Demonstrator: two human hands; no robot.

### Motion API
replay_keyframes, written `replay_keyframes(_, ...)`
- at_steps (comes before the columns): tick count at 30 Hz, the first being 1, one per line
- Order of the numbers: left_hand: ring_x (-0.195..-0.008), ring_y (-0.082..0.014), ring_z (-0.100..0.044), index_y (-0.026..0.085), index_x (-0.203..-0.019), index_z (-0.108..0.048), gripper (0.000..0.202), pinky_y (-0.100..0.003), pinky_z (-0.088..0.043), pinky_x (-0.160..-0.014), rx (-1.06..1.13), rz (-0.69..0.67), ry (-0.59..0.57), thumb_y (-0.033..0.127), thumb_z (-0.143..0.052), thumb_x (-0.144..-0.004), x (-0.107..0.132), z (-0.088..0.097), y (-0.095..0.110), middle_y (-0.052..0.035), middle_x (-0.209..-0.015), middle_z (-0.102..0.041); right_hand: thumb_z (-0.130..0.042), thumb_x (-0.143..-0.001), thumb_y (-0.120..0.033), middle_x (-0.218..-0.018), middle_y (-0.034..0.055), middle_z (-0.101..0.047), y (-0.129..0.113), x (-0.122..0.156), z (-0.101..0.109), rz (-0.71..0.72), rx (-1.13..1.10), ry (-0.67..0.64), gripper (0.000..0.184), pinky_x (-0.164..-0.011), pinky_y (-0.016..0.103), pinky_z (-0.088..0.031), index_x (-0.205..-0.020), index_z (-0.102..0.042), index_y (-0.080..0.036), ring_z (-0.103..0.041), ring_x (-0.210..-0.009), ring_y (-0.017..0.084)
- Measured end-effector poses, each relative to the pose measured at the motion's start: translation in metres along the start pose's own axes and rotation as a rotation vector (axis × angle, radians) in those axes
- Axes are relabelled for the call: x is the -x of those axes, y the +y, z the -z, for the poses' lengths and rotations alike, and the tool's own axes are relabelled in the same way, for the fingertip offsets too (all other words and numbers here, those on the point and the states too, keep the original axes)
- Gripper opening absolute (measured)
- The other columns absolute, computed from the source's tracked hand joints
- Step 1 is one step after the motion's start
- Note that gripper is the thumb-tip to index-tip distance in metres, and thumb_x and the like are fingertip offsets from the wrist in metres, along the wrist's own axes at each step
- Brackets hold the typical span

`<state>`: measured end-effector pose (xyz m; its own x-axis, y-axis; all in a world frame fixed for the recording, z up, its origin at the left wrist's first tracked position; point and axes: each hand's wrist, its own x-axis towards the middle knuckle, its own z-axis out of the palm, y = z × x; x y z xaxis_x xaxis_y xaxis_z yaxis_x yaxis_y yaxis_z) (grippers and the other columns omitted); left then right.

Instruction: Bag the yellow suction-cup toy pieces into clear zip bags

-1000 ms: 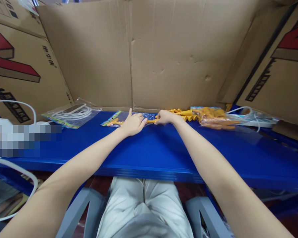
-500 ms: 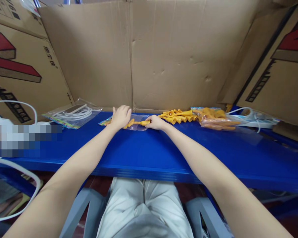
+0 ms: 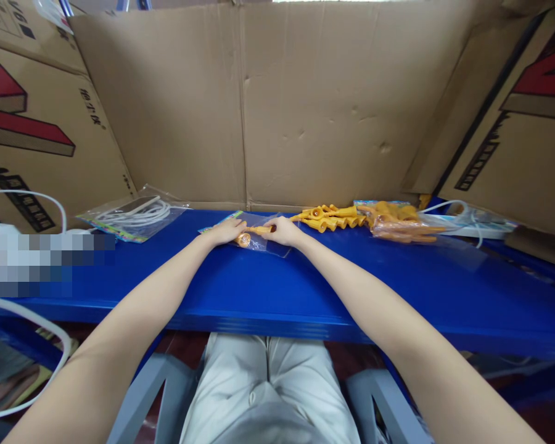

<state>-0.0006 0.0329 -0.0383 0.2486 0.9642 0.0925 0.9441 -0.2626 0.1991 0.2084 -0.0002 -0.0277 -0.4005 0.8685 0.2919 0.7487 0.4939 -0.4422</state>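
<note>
My right hand is closed around the wide end of a yellow horn-shaped plastic piece, whose thin end points left toward my other hand. Over a clear plastic bag with a colourful header, my left hand is closed on the bag's left part; its fingertips are partly hidden. Another yellow horn-shaped piece lies at the bag beside my left fingers, its round end facing me. Just right of my right hand, several more yellow horn-shaped pieces lie in a row.
A filled bag of yellow pieces lies on the blue table at the right, near a white cable. On the left rests a bagged white cable. Cardboard walls enclose the back and sides.
My left hand has come down lower over the bag, and the bag has shifted a little right. The horn-shaped piece in my right hand has moved slightly left, and another one's round end now shows.
</note>
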Motion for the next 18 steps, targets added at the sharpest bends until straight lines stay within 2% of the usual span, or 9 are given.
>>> replay_keyframes(4, -0.142, -0.0197, -0.034, 0.017, -0.142, -0.047, 0.063, -0.037, -0.027, -0.116, 0.055, -0.171, 0.011, 0.047, -0.020, -0.094, 0.000, -0.003, 0.005, -0.0098, -0.152, -0.037, -0.062, -0.083, -0.018, -0.101, 0.0081, -0.075, 0.003, -0.002, -0.004, -0.032, 0.005, 0.065, 0.017, -0.079, 0.024, -0.048, -0.093, -0.075, -0.014, -0.068, -0.091, 0.019)
replay_keyframes(7, -0.142, -0.0171, -0.034, 0.017, -0.144, -0.044, 0.062, -0.034, -0.027, -0.116, 0.069, -0.225, 0.032, 0.046, -0.018, -0.095, 0.003, -0.003, 0.008, -0.0075, -0.153, -0.036, -0.062, -0.083, -0.018, -0.105, 0.0087, -0.074, 0.005, -0.006, -0.010, -0.082, -0.008, 0.128, 0.016, -0.081, 0.025, -0.048, -0.092, -0.075, -0.015, -0.068, -0.094, 0.019)
replay_keyframes(12, -0.141, -0.0191, -0.036, 0.014, -0.145, -0.043, 0.064, -0.034, -0.026, -0.116, 0.010, -0.146, 0.058, 0.045, -0.017, -0.095, 0.011, 0.003, 0.013, -0.0075, -0.151, -0.039, -0.068, -0.082, -0.026, -0.098, 0.0088, -0.075, 0.008, -0.012, -0.017, -0.168, -0.194, 0.156, 0.018, -0.078, 0.024, -0.051, -0.093, -0.073, -0.014, -0.069, -0.091, 0.018)
replay_keyframes(16, -0.142, -0.0204, -0.035, 0.009, -0.146, -0.042, 0.068, -0.033, -0.026, -0.116, -0.015, -0.055, 0.052, 0.046, -0.015, -0.095, 0.011, 0.006, 0.009, -0.0107, -0.152, -0.038, -0.070, -0.079, -0.016, -0.108, 0.0105, -0.072, 0.006, -0.012, -0.016, -0.244, -0.302, 0.231, 0.020, -0.085, 0.023, -0.050, -0.098, -0.069, -0.012, -0.066, -0.099, 0.016)
replay_keyframes(18, -0.141, -0.0217, -0.035, 0.008, -0.145, -0.042, 0.069, -0.033, -0.027, -0.116, -0.040, -0.022, 0.041, 0.046, -0.014, -0.095, 0.010, 0.006, 0.007, -0.0120, -0.152, -0.039, -0.069, -0.079, -0.016, -0.107, 0.0118, -0.072, 0.002, -0.010, -0.014, -0.261, -0.309, 0.240, 0.017, -0.086, 0.024, -0.050, -0.096, -0.069, -0.010, -0.066, -0.097, 0.016)
